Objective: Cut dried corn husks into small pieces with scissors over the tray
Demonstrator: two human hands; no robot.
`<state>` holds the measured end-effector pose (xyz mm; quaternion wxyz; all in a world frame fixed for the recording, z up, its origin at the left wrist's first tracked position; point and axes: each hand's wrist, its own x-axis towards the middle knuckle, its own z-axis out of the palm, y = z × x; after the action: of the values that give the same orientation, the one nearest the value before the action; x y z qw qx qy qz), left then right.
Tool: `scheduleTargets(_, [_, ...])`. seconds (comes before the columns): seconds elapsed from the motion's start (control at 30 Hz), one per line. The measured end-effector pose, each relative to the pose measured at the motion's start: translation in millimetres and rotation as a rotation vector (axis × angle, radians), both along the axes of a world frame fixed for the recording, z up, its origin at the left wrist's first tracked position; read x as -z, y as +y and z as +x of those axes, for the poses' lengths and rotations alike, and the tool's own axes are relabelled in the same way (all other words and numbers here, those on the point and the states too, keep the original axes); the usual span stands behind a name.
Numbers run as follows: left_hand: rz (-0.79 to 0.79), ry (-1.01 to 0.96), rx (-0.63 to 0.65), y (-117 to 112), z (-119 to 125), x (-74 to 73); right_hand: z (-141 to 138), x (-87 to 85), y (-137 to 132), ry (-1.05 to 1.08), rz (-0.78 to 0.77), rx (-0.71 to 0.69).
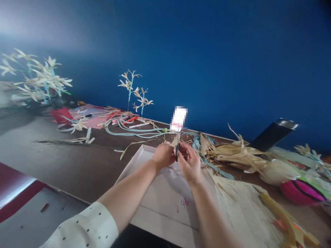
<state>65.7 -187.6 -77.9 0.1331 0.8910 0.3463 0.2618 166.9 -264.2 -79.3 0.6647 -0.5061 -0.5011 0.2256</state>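
Observation:
My right hand (190,162) is closed around the black handle of a pair of scissors (177,152), whose blades point away from me. Close beside it, my left hand (163,155) has its fingers pinched on a strip of dry corn husk (175,141) near the blades. Its fingertips are partly hidden, so the strip's full shape does not show. Both hands are over the far end of a white box lid (155,206) with pink handwriting on it. Past them stands a bright, blurred-out rectangle (179,118) near the wall.
Dry corn husks (232,153) and a black flask (274,134) lie to the right, with a yellow glue gun (289,217) and a pink pouch (301,192) nearer. Pale blue cords (116,132) curl at left. Husk flowers (46,77) stand far left; others (141,100) stand by the blue wall.

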Motion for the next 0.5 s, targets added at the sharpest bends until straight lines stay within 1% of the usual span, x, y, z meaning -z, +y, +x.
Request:
scheduleTargets(0.1, [0.023, -0.001, 0.003, 0, 0, 0.8, -1, -2.6, -1, -0.008, -0.001, 0.001])
scheduleTargets(0.2, [0.052, -0.008, 0.016, 0, 0, 2.9, 0, -6.0, -2, -0.017, 0.008, 0.056])
scheduleTargets(0.3, [0.124, -0.022, 0.011, 2, 2, 6.5, 1, -5.6, -1, -0.034, 0.017, 0.092])
scheduleTargets(0.37, [0.188, -0.078, -0.044, 4, 3, 9.0, 3, -2.4, 2, -0.032, 0.022, 0.132])
scheduleTargets(0.5, [0.258, -0.301, -0.171, 10, 3, 8.2, 11, 5.1, 9, 0.017, 0.010, 0.294])
